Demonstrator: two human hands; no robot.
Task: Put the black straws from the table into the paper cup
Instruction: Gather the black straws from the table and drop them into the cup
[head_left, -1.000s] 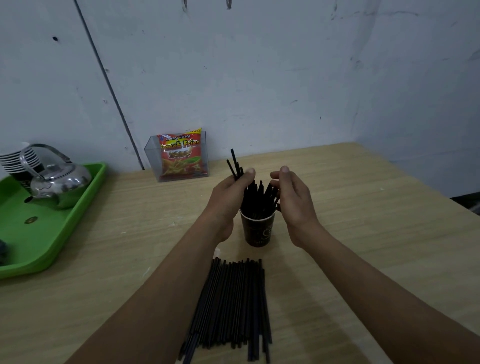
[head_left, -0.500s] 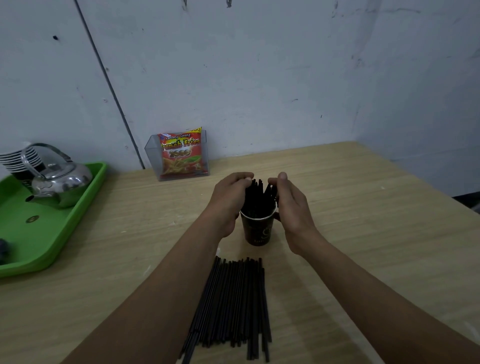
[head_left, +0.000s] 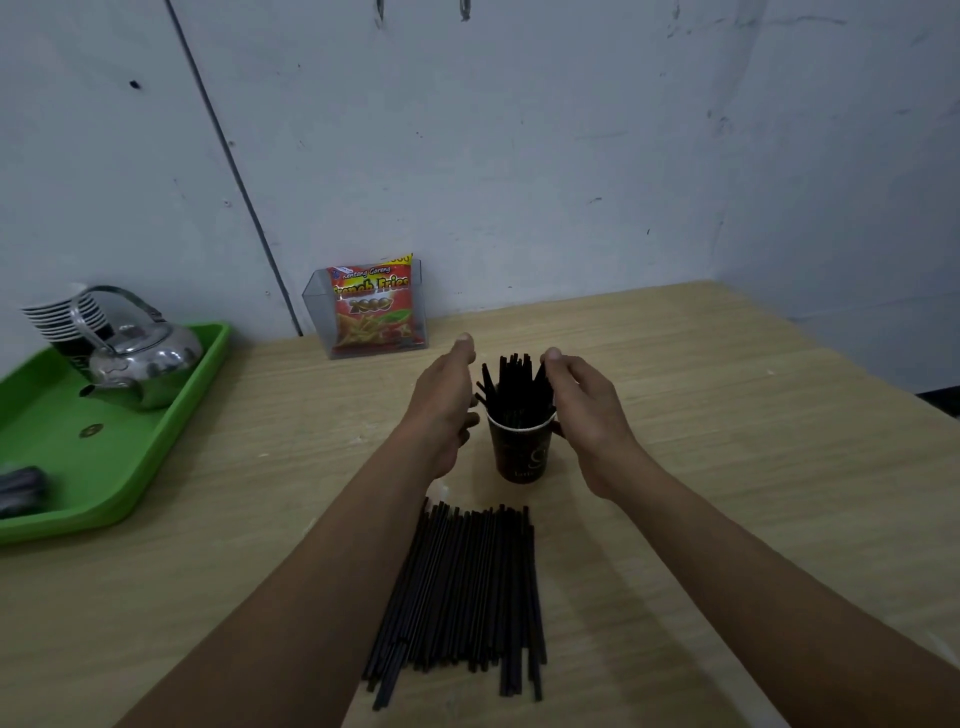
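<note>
- A dark brown paper cup stands upright near the middle of the pale wooden table, well away from every edge.
- A bundle of black straws in the cup fans out above its rim.
- The left hand is just left of the cup, fingers straight and relaxed, gripping nothing.
- The right hand flanks the cup's right side, fingers bent against the straw tips; whether it pinches any cannot be told.
- A flat row of loose black straws lies near the cup, between the forearms.
- A green plastic tray holding a steel kettle sits far left; bare tabletop lies to the right.
</note>
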